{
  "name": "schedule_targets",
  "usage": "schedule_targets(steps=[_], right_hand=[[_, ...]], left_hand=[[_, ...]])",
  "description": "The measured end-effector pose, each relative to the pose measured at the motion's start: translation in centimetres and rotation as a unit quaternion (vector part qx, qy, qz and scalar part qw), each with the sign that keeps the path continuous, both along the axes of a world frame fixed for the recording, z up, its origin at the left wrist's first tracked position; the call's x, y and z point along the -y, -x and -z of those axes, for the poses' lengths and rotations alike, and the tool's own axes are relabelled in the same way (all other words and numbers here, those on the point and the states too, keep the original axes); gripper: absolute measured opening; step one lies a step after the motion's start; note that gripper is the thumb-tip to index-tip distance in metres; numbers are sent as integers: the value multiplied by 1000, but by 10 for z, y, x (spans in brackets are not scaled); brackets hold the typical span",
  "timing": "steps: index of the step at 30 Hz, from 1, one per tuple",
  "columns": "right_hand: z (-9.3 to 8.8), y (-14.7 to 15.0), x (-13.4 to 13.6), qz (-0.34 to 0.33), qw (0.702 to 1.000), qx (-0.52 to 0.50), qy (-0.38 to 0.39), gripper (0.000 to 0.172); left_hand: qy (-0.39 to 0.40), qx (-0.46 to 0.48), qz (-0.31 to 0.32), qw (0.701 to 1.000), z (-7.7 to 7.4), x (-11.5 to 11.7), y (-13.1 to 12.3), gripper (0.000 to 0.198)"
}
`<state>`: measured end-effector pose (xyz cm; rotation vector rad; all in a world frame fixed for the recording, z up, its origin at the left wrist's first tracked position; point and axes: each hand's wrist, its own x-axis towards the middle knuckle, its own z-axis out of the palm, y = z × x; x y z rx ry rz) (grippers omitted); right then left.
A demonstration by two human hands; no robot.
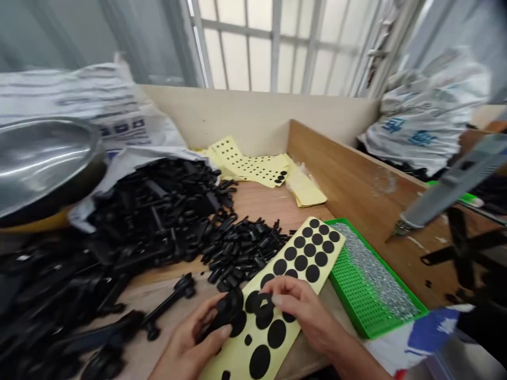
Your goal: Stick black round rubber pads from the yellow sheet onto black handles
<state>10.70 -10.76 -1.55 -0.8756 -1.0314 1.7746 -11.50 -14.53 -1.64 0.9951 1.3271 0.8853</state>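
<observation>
A yellow backing sheet (304,253) carrying several round black pads lies on the wooden bench in front of me. My left hand (190,343) is closed round a black plastic part (227,309) at the sheet's left edge. My right hand (301,309) rests on the sheet with its fingertips pinched at a black pad (263,302) next to that part. Whether the pad is lifted off the sheet I cannot tell.
A big heap of black plastic parts (158,221) spills from a white bag at the left. A green tray (356,295) with small silvery screws sits to the right. Used yellow sheets (253,166) lie at the back. A metal bowl (43,163) stands far left; a grey tool (443,190) hangs right.
</observation>
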Motion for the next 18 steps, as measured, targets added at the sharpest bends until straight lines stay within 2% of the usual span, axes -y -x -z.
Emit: schedule_targets(steps=[4,7,10,12,14,16,18], right_hand=[[-5,2,4,-29,999,-7,28,14],[-5,6,6,-44,998,-13,47,15],[-6,8,6,-49,997,-10,61,15],[-6,9,5,-52,997,-13,61,14],[-5,10,6,-57,996,-24,61,13],[-4,12,7,-66,995,-39,68,14],[-4,14,8,-79,993,-50,78,16]], left_hand=[[15,81,21,996,5,9,-18,37],[32,101,43,993,9,11,-23,39],[15,89,51,995,9,10,-22,40],[-7,35,61,997,8,10,-21,31],[-38,-78,77,993,9,11,-18,26],[-99,-211,83,969,13,13,-14,27],[-161,-294,76,939,18,16,-10,30]])
